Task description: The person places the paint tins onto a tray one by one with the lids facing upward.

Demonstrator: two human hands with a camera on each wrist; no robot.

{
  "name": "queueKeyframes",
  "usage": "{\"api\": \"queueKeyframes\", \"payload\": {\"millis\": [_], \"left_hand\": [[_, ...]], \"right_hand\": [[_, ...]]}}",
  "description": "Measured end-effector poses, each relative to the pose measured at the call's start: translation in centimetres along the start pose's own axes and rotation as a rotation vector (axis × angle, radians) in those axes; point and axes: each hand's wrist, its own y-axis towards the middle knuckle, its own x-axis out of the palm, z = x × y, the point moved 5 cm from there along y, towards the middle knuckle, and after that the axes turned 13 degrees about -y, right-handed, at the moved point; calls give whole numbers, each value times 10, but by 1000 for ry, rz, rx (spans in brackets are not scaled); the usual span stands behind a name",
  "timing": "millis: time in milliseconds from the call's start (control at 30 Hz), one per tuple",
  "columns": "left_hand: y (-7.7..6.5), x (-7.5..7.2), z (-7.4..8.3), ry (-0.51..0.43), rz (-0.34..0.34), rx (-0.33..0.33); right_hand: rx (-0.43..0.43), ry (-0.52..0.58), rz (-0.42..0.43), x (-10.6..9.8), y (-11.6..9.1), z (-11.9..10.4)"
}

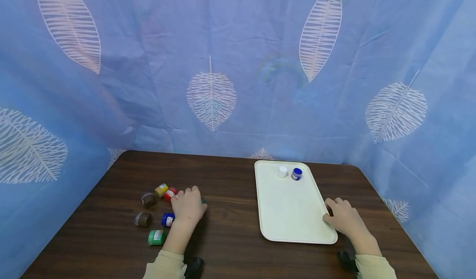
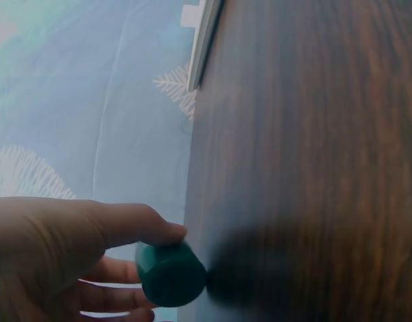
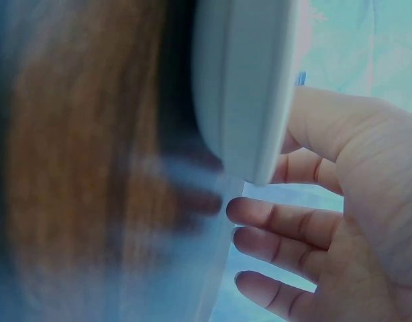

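My left hand (image 1: pixel 189 205) is among the small paint jars on the left half of the table. Its thumb and fingers pinch a green paint jar (image 2: pixel 171 275), mostly hidden behind the hand in the head view. At the right edge of the white tray (image 1: pixel 290 213) is my right hand (image 1: pixel 345 217). Its thumb lies over the tray's rim (image 3: pixel 260 94) with the index finger on the other side, while the other fingers reach out below. On the tray's far end stand a white jar (image 1: pixel 282 172) and a blue jar (image 1: pixel 296 174).
Around the left hand lie a yellow jar (image 1: pixel 161 190), a red jar (image 1: pixel 170 194), a blue jar (image 1: pixel 167 219), a green jar (image 1: pixel 156 237) and two brown jars, one farther back (image 1: pixel 148 200), one nearer (image 1: pixel 143 220). A leaf-patterned blue curtain (image 1: pixel 253 105) hangs behind the dark wooden table (image 1: pixel 230 250).
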Motion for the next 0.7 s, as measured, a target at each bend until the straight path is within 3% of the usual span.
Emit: {"api": "queueKeyframes", "payload": {"millis": [367, 700], "left_hand": [[1, 1, 15, -52, 119, 127], [2, 6, 33, -130, 154, 195]], "right_hand": [[1, 5, 10, -1, -1, 1], [-9, -2, 29, -3, -4, -2]]}}
